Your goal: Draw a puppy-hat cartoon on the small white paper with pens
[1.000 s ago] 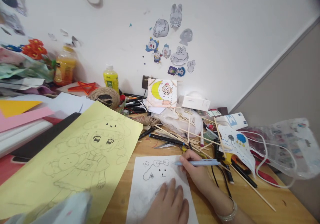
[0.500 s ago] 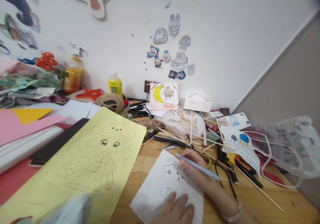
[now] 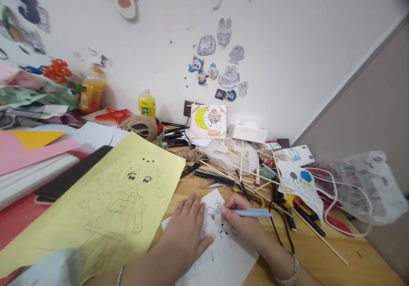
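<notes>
My right hand grips a light blue pen, its tip at the upper part of a white sheet of paper. Pencil lines on that sheet show a cartoon animal face with dark eyes and a floppy ear, partly covered by my hands. Flat across the sheet's upper left edge lies my left hand, fingers stretched out. To the left is a large yellow sheet bearing a drawn girl in a dress and an animal hat.
Behind the white sheet lie loose wooden sticks, black markers and scissors. Twine, a yellow bottle and a framed moon picture line the wall. A clear plastic bag is at right.
My left hand has moved up and left, from the sheet's lower part to its upper left edge. My right hand has shifted slightly down, and the pen tip now sits lower and further left.
</notes>
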The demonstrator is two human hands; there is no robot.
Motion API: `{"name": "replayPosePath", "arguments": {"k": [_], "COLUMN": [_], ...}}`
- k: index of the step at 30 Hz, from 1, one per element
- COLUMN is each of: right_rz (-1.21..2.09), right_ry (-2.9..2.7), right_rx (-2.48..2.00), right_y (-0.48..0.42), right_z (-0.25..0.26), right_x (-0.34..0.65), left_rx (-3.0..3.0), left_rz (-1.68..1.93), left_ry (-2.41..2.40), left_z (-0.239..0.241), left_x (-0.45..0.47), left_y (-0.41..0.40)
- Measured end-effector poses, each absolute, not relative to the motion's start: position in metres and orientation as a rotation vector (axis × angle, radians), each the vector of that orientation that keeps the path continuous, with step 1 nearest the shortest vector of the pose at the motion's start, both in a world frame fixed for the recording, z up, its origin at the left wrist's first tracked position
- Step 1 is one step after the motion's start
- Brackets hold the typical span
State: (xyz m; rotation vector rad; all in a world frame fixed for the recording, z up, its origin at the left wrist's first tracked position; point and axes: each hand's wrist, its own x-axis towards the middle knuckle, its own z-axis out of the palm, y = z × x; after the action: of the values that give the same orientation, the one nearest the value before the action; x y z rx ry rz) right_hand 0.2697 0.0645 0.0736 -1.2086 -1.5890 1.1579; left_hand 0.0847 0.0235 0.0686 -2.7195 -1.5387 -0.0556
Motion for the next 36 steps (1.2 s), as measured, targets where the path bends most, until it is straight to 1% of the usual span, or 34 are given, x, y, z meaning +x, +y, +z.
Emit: {"name": "replayPosePath", "arguments": {"k": [5,8,10,20,24,31,36], "right_rz": [1.1,1.144,1.118,0.525,0.379,0.279,0.343], "right_ry": [-1.635,-1.646,-1.692,-2.122,-2.241,-2.328,-2.335], "right_rx": [-1.281,-1.211,-1.147,-1.209,-1.179,-1.105,-1.173], "right_y": [0.06,0.056,0.055,0.062,0.062,0.062,0.061], "right_z": [0.075,0.074,0.073,0.055,0.054,0.06,0.062], "right_x": [0.269,0.268,0.266,0.264,0.264,0.263,0.264], "left_rx": [-2.831,-2.864,-2.87,-2.891,-2.918,-2.897,-2.915], "left_rz": [-0.08,-0.13,-0.182,-0.334,-0.32,-0.31,-0.295], "left_ry": [-1.441,-1.391,-1.384,-1.413,-1.445,-1.439,-1.449], "left_z": [0.071,0.071,0.069,0.049,0.051,0.053,0.057], "left_x": [0.067,0.055,0.053,0.066,0.066,0.066,0.065], "left_y": [0.04,0.044,0.044,0.034,0.034,0.032,0.032]}}
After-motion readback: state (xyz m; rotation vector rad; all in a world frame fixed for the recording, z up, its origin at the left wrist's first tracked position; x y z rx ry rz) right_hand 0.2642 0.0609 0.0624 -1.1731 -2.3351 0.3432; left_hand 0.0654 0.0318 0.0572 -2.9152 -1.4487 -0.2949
